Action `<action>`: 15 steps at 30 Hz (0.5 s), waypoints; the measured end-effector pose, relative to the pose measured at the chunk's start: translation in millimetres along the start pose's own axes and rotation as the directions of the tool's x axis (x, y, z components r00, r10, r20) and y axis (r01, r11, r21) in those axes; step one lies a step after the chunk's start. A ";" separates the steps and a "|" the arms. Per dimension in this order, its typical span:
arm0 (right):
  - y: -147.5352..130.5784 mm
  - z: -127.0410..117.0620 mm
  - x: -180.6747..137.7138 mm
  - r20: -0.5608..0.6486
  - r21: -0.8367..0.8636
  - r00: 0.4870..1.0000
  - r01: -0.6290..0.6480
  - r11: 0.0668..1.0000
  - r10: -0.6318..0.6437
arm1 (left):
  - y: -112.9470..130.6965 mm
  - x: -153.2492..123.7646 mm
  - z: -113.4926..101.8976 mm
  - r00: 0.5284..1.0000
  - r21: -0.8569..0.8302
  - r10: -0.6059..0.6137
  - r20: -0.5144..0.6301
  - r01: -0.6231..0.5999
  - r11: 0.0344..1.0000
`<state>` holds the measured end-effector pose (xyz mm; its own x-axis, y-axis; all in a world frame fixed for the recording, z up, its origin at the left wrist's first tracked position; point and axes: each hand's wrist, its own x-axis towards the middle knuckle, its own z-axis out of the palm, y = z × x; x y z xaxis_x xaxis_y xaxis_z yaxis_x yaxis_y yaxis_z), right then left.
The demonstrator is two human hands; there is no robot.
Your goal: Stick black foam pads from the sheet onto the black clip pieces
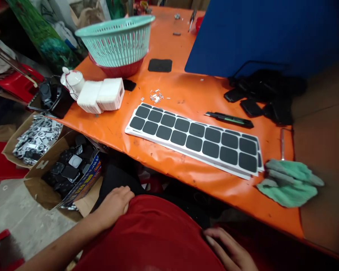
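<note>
My left hand rests on my dark trouser leg beside the red shirt. Its fingers lie loosely over the thigh, and it holds nothing that I can see. At the bottom right my right hand touches the side of the shirt, its visible fingers stretched out and a little apart; its lower part is cut off by the frame. Ahead of both hands, a stack of white sheets with dark rounded-square stickers lies near the table's front edge. Behind it lies a black utility knife, blade end to the left.
On the orange table stand a mint basket and stacked white cards. Black pieces and a green cloth are at right, a blue panel behind. Cartons of parts stand on the floor at left.
</note>
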<state>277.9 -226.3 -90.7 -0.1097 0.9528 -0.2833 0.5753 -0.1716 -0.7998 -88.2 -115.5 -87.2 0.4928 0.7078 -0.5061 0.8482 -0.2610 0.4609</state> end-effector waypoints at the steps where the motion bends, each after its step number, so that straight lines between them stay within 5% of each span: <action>1: -6.6 4.1 14.4 0.038 0.025 0.999 0.021 0.999 -0.022 | 1.5 8.7 7.8 1.000 -0.063 0.008 -0.009 -0.009 0.998; 7: -70.1 11.8 79.7 0.207 0.015 0.911 0.362 0.932 -0.358 | -5.5 23.7 24.9 0.983 -0.175 -0.046 -0.177 0.014 0.984; 11: -91.9 -10.0 99.5 0.139 -0.190 0.773 0.634 0.749 -0.619 | -7.7 11.2 -11.3 0.893 -0.011 0.041 -0.449 -0.051 0.999; 15: -82.8 -49.9 117.0 0.043 -0.424 0.695 0.663 0.617 -0.718 | -29.4 0.9 -69.7 0.740 0.335 0.249 -0.625 -0.034 0.941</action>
<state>257.9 -88.1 -31.3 -0.5237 0.7747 0.3543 0.6259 0.6321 -0.4569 -126.2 -61.5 -50.3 0.4545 0.8690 0.1959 0.8472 -0.4896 0.2064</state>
